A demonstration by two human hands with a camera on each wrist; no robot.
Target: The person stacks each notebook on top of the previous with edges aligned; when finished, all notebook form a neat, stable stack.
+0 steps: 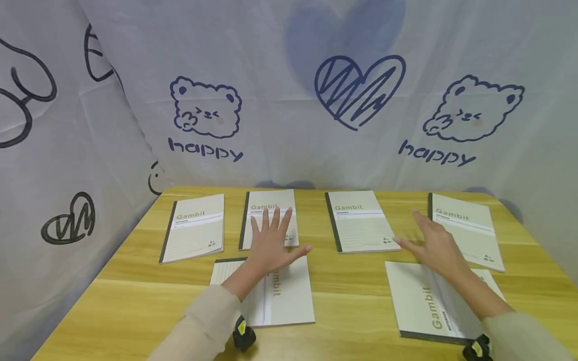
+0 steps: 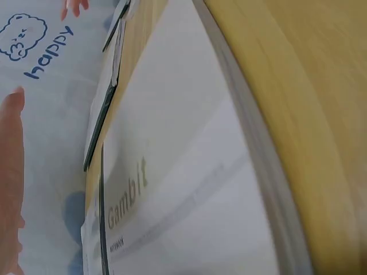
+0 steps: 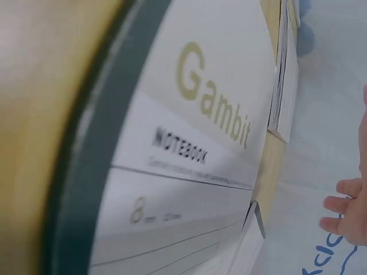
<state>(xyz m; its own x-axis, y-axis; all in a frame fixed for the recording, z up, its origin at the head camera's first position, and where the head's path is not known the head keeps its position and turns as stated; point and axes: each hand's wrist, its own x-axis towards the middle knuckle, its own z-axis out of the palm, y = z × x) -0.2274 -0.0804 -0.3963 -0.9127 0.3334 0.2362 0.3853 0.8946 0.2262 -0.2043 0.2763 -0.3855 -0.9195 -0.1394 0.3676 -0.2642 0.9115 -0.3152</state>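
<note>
Notebooks, six flat rectangular matte Gambit ones, lie on the grained wooden table (image 1: 352, 301). Left hand (image 1: 271, 240) and right hand (image 1: 433, 245) hover spread-fingered, grasping nothing.

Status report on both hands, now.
Left hand open, fingers spread over the second notebook. Right hand open, between two far notebooks. Nothing gripped, nothing blocking.

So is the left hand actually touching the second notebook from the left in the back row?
Cannot tell. In the head view the left hand overlaps that notebook with fingers spread, but no view plainly shows contact or a gap.
</note>
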